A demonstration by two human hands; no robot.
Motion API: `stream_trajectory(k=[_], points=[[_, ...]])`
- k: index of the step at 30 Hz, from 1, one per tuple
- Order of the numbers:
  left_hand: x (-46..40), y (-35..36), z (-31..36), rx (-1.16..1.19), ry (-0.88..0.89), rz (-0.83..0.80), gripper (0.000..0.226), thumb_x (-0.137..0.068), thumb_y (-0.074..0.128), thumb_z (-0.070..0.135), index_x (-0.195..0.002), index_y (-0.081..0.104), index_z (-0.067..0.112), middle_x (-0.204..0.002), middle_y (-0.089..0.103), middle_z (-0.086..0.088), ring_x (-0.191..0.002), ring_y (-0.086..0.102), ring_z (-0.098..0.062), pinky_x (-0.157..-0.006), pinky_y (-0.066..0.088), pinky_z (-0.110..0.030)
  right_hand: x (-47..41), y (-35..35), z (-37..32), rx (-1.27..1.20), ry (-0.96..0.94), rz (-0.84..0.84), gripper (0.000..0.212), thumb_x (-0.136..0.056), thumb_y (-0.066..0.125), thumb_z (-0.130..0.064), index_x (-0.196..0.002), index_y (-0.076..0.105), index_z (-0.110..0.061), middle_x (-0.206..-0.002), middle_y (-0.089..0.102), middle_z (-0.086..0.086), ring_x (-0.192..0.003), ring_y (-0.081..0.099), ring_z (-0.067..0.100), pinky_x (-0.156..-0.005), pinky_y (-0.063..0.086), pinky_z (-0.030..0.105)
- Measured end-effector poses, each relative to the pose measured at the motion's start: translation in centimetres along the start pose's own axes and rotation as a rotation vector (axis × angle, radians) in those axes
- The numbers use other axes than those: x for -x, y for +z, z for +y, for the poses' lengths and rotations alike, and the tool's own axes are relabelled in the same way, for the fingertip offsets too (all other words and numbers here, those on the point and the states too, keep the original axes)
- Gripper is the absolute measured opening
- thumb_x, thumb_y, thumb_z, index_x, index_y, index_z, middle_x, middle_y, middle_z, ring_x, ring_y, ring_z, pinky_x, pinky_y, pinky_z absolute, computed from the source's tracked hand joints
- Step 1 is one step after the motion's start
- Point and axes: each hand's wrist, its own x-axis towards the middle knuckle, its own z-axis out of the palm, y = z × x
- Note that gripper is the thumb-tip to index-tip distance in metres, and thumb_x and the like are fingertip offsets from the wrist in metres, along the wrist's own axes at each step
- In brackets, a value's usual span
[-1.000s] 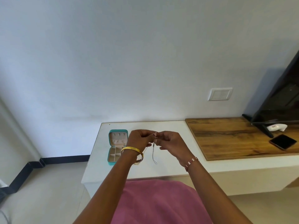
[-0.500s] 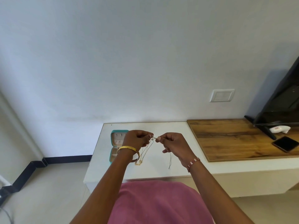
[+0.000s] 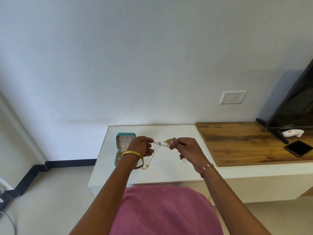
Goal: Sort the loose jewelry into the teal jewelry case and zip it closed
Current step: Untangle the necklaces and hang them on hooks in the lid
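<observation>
From my seat I see both hands raised just above the white tabletop [image 3: 169, 173], each pinching one end of a thin chain [image 3: 160, 143] pulled taut between them. The left hand [image 3: 141, 147] has its fingers curled, thumb and fingertip closed on the chain's left end; a gold bangle [image 3: 130, 153] sits on that wrist. The right hand [image 3: 185, 148] is likewise curled, gripping the chain's right end, where I can make out a small gold cluster [image 3: 168, 140] (too small for me to say whether it is a pendant or more bunched chain). A beaded bracelet [image 3: 205, 167] circles the right wrist.

From the stretched part, more fine gold chain hangs down in a loop under the left hand, ending near the tabletop at a little gold piece [image 3: 146, 166]; I cannot tell whether it touches the surface.

The teal jewelry case [image 3: 124, 146] lies open on the tabletop just left of the left hand, its lid flat toward the wall, pale lining and compartments showing; the left wrist hides part of its near half.

Farther right, a wooden board [image 3: 245, 143] covers the tabletop, carrying a dark phone [image 3: 299, 148], a small white object [image 3: 292, 133] and a black screen's foot [image 3: 272, 131]. A pink garment [image 3: 162, 211] fills the bottom of the view.
</observation>
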Motion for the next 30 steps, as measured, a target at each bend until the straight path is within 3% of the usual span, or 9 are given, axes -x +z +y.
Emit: stream_trajectory(k=[2, 6, 9, 11, 14, 18, 21, 25, 30], points=[[0.1, 0.0, 0.2, 0.085, -0.037, 0.028, 0.036, -0.098, 0.027, 0.006, -0.070, 0.051, 0.010, -0.066, 0.048, -0.007, -0.055, 0.051, -0.018, -0.053, 0.049, -0.023, 0.1, -0.1, -0.1, -0.028, 0.017, 0.012, 0.026, -0.087, 0.061, -0.019, -0.062, 0.066, -0.010, -0.060, 0.065, -0.007, -0.056, 0.029, 0.017, -0.048, 0.030, 0.026], [0.3, -0.3, 0.4, 0.172, -0.044, 0.077, 0.035, -0.098, 0.027, 0.009, -0.071, 0.050, 0.010, -0.071, 0.052, -0.008, -0.062, 0.054, -0.019, -0.061, 0.048, -0.028, 0.2, -0.5, 0.1, -0.031, 0.020, 0.035, 0.025, -0.088, 0.060, -0.017, -0.069, 0.064, -0.002, -0.035, 0.046, -0.018, -0.042, 0.024, 0.008, -0.044, 0.020, 0.020], [0.3, -0.4, 0.3, 0.200, -0.030, 0.088, 0.035, -0.098, 0.029, 0.011, -0.071, 0.050, 0.010, -0.072, 0.054, -0.008, -0.066, 0.055, -0.019, -0.064, 0.048, -0.029, 0.2, -0.4, 0.2, -0.005, -0.010, 0.023, 0.021, -0.086, 0.063, -0.014, -0.075, 0.066, 0.003, -0.039, 0.050, -0.017, -0.035, 0.042, -0.001, -0.045, 0.026, 0.009], [0.2, -0.4, 0.3, 0.209, -0.025, 0.087, 0.035, -0.098, 0.028, 0.012, -0.071, 0.050, 0.010, -0.071, 0.055, -0.008, -0.066, 0.056, -0.019, -0.064, 0.048, -0.029, 0.1, -0.2, 0.6, 0.035, -0.026, 0.008, 0.023, -0.083, 0.067, -0.020, -0.073, 0.069, 0.001, -0.047, 0.049, -0.007, -0.037, 0.038, 0.002, -0.052, 0.026, 0.010], [0.1, -0.3, 0.4, 0.197, -0.003, 0.076, 0.036, -0.099, 0.027, 0.015, -0.072, 0.049, 0.010, -0.069, 0.056, -0.009, -0.065, 0.058, -0.019, -0.065, 0.048, -0.028, -0.2, -0.2, 1.4, 0.114, -0.020, -0.041, 0.020, -0.076, 0.073, -0.027, -0.068, 0.070, -0.009, -0.062, 0.041, 0.012, -0.050, 0.029, 0.010, -0.049, 0.025, 0.011], [0.3, 0.1, 0.2, 0.177, 0.025, 0.060, 0.036, -0.099, 0.029, 0.016, -0.073, 0.053, 0.010, -0.064, 0.058, -0.009, -0.064, 0.061, -0.020, -0.066, 0.051, -0.029, -0.2, 0.0, 2.1, 0.167, -0.004, -0.104, 0.010, -0.077, 0.073, -0.021, -0.069, 0.071, -0.015, -0.069, 0.065, 0.004, -0.067, 0.054, 0.009, -0.062, 0.040, 0.014], [0.5, 0.6, 0.0, 0.170, 0.043, 0.009, 0.037, -0.099, 0.030, 0.017, -0.072, 0.054, 0.010, -0.058, 0.059, -0.007, -0.061, 0.062, -0.018, -0.067, 0.052, -0.030, 0.0, 0.4, 1.9, 0.210, -0.002, -0.134, 0.014, -0.079, 0.071, -0.022, -0.087, 0.073, -0.012, -0.087, 0.070, 0.001, -0.082, 0.060, 0.010, -0.072, 0.044, 0.016], [0.9, 1.3, -0.3, 0.093, 0.060, -0.051, 0.036, -0.098, 0.034, 0.016, -0.071, 0.057, 0.010, -0.060, 0.059, -0.007, -0.064, 0.060, -0.019, -0.069, 0.053, -0.030, 0.4, 1.5, 0.7, 0.101, -0.043, -0.169, 0.022, -0.082, 0.068, -0.019, -0.102, 0.069, -0.011, -0.086, 0.067, -0.002, -0.077, 0.059, 0.004, -0.063, 0.041, 0.000], [1.1, 1.6, -0.8, 0.044, 0.078, -0.089, 0.034, -0.097, 0.039, 0.017, -0.071, 0.060, 0.011, -0.064, 0.058, -0.008, -0.063, 0.058, -0.017, -0.062, 0.053, -0.023, 0.3, 2.5, 0.3, 0.032, -0.084, -0.120, 0.009, -0.080, 0.068, -0.008, -0.089, 0.069, -0.006, -0.078, 0.066, 0.002, -0.075, 0.061, 0.011, -0.065, 0.045, 0.007]])
